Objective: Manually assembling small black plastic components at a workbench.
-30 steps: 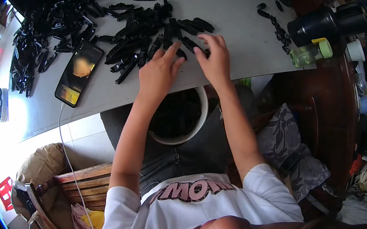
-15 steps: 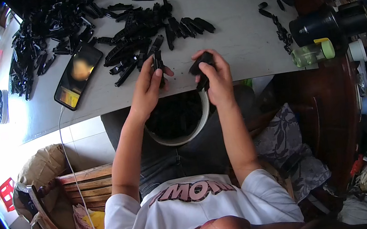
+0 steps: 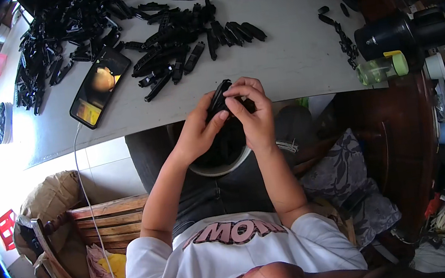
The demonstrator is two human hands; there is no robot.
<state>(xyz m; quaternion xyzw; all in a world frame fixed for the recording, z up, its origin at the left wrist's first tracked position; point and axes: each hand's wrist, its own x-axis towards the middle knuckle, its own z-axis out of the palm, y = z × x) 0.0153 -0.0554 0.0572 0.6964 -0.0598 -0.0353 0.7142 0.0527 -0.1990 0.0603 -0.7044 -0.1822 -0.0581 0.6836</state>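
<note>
My left hand (image 3: 201, 126) is closed around a long, curved black plastic piece (image 3: 219, 99), whose top end sticks up above the fingers. My right hand (image 3: 251, 110) meets it from the right, fingers bent and fingertips pressed on the same piece; whether it also holds a second piece is hidden. Both hands are at the table's near edge, over a round pale-rimmed bucket (image 3: 218, 171) between my legs. Dark pieces fill what shows of its inside. Beyond the hands lies a loose group of similar black pieces (image 3: 167, 39) on the grey table (image 3: 290, 57).
A large heap of black parts (image 3: 72, 24) covers the far left. A phone (image 3: 100, 87) with its screen lit lies left of my hands, its white cable (image 3: 82, 174) hanging over the edge. At right are a green bottle (image 3: 379, 69), a dark flask (image 3: 389, 36) and a chain-like black strip (image 3: 344, 41).
My hands were apart, each with a black piece. They have come together and nearer to me, and the fingers of both now meet on one piece.
</note>
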